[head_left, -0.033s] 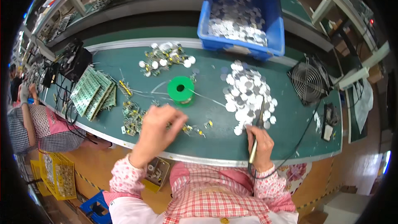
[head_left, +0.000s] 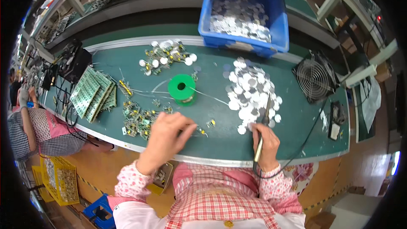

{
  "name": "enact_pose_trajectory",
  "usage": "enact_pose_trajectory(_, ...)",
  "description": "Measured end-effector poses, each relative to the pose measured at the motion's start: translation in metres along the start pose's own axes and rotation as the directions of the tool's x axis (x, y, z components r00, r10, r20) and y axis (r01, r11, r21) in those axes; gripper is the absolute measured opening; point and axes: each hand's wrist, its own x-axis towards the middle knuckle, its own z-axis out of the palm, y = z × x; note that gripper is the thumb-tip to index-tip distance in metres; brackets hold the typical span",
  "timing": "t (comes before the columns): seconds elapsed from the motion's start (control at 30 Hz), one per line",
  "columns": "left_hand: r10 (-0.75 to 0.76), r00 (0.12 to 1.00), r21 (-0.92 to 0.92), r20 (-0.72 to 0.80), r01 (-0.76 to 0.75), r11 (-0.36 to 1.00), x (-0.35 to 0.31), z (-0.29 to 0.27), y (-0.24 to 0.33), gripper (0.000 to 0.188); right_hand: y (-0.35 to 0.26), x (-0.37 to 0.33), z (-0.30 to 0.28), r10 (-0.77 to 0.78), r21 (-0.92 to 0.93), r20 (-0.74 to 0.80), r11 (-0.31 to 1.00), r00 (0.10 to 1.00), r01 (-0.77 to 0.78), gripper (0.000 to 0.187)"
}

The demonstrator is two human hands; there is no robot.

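Note:
My left hand [head_left: 166,135] is above the near edge of the green bench, fingers bent and thumb held apart, with nothing visible in it. Next to it lies a heap of small circuit boards with yellow parts [head_left: 137,118], and a few loose ones [head_left: 202,131] are just past its fingertips. My right hand [head_left: 267,146] is closed round a soldering iron [head_left: 259,149], whose dark tip end points away from me over a pile of silvery round discs [head_left: 250,91]. Between the piles stands a green spool of solder wire [head_left: 182,95], its strand running toward the discs.
A blue bin [head_left: 267,47] of discs sits at the back. Boards with discs attached [head_left: 167,57] lie far left of centre, beside stacked green panels [head_left: 91,95]. On the right are a fan [head_left: 313,76] and a dark holder [head_left: 336,121]. Another person [head_left: 38,129] sits at left.
My left hand has shifted slightly right and nearer to me, beside the heap of small boards. My right hand keeps its hold on the soldering iron. The whole view has shifted a little.

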Motion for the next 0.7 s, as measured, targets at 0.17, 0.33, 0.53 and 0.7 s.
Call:
enact_pose_trajectory(0.17,0.01,1.0,0.217,-0.008,-0.008,0.976,0.007,0.057,0.022,0.021,0.002,0.0,-0.002,0.029,-0.031,-0.015,0.999,0.999,-0.029,0.025)
enact_pose_trajectory(0.33,0.005,0.996,0.182,0.084,-0.02,0.983,0.025,0.072,0.03,0.023,0.0,-0.006,-0.016,0.146,-0.004,-0.051,0.989,0.988,-0.147,0.025)
enact_pose_trajectory(0.53,-0.017,0.998,-0.172,0.055,0.026,0.985,0.022,0.082,0.067,0.026,-0.029,-0.005,-0.014,0.213,0.369,-0.057,0.912,0.975,-0.178,0.032)
enact_pose_trajectory(0.7,-0.104,0.993,-0.392,0.057,0.118,0.912,0.019,0.086,0.076,0.022,-0.025,-0.008,-0.015,0.348,0.45,-0.096,0.851,0.932,-0.271,0.02)
